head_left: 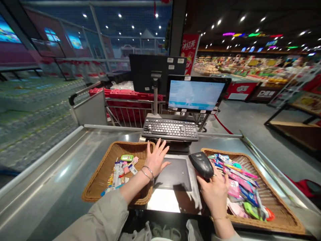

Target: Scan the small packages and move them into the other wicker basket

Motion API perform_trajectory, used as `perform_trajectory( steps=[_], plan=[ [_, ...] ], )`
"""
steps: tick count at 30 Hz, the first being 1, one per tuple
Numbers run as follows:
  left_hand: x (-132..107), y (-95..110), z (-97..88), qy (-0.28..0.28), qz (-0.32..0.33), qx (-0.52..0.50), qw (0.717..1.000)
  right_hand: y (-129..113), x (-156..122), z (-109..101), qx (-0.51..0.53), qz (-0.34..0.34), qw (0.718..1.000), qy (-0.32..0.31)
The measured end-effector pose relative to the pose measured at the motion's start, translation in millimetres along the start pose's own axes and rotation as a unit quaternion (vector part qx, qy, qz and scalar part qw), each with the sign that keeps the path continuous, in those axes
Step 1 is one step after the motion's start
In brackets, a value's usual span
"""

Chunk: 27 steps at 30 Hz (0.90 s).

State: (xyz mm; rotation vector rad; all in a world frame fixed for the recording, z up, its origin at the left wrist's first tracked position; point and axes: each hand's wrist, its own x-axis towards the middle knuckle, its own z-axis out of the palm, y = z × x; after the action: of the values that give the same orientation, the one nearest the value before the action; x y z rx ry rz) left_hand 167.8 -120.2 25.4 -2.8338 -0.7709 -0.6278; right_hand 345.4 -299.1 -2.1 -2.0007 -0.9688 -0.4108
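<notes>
Left hand (156,159) open, fingers spread, palm down. Can't tell if it touches anything. Keyboard (170,129) at its 12 o'clock, dark pad (174,174) at 4, left basket (130,144) at 9.

Right hand (215,194) wrapped round scanner (202,164), which sticks out at that hand's 11 o'clock, over near-left corner of right basket (233,154). Packets (240,187) heaped at hand's 3.

Worries, imo:
- scanner low beside heap, could nudge packets out over rim
- left forearm crosses basket edge, could drag it
- spread fingers near keys, stray keypress
</notes>
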Motion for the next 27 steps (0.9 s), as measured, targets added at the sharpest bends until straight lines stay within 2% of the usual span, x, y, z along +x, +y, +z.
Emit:
perform_trajectory(
  steps=[3,14,20,27],
  plan=[
    [-14,-11,-3.5,-0.010,-0.028,0.006,1.000,-8,-2,10,0.003,-0.032,0.999,-0.041],
    [-68,-47,-10.7,-0.038,-0.107,0.018,0.993,-43,-6,39,0.048,-0.095,0.991,-0.078],
    [-90,-66,-11.2,-0.065,-0.142,0.031,0.987,-52,-12,50,0.060,-0.099,0.987,-0.114],
    [-121,-91,-5.0,-0.110,-0.169,0.037,0.979,-58,-21,66,0.079,-0.124,0.982,-0.118]
  ],
)
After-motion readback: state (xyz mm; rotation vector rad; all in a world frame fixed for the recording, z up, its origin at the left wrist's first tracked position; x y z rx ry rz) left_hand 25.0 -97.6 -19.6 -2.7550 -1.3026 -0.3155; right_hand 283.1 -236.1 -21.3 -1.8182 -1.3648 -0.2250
